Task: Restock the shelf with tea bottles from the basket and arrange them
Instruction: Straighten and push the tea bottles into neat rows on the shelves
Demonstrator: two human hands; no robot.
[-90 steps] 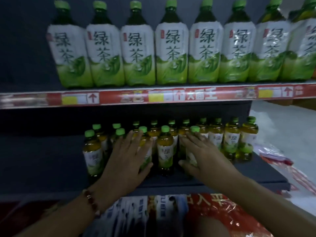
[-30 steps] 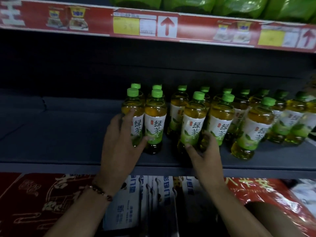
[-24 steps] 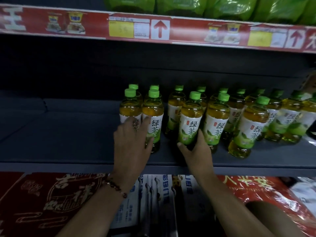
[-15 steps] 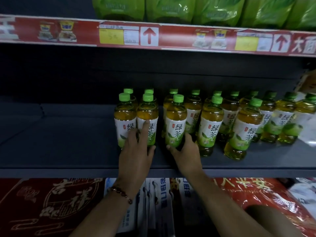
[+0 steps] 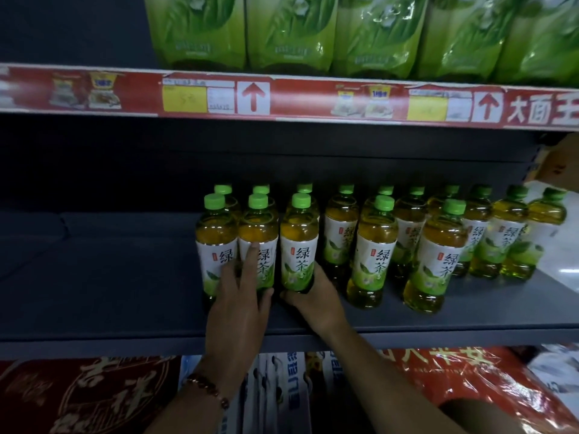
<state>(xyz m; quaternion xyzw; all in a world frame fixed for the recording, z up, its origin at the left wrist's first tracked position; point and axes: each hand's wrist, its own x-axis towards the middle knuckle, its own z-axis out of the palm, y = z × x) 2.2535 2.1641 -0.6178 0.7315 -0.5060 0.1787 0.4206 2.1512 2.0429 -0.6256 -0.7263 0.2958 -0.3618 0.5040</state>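
Third front bottle: you are holding this green tea bottle upright on the dark lower shelf, long axis vertical, label facing you; it is standing just beside the second front bottle, with a narrow gap showing between the two.
Right hand: you are gripping the third bottle low at its base, thumb in front and fingers wrapping round the right side and behind.
Left hand: you are laying it open, fingers straight, against the labels of the first front bottle and the second; it is bracing, not grasping.
Key relation: the loose front bottles are lying to the right of your right hand, well apart from the tidy trio, so the right hand is the nearer one.
Judged next move: likely sliding those leftward into line while the left hand is steadying the row end.
Back row: it is standing behind, running on to the right.
Basket: not visible.
Upper shelf: large green tea bottles are sitting above a red price strip.
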